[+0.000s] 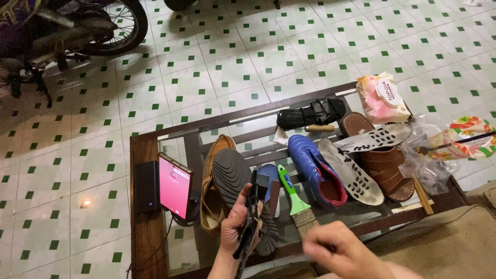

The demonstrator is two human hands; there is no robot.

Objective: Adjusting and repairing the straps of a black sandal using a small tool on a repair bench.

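Observation:
My left hand grips a dark sandal edge-on, low at the middle of the view, over a grey rubber sole and a tan sandal. My right hand is blurred at the bottom, fingers curled, just below the bristles of a green-handled paintbrush; whether it holds anything I cannot tell. Right of the brush lie a blue shoe, two perforated insoles and a brown sandal.
All this rests on a glass-topped wooden table. A phone with a pink screen stands beside a black box. A black sandal, wipes packet, plastic bag and motorbike are around.

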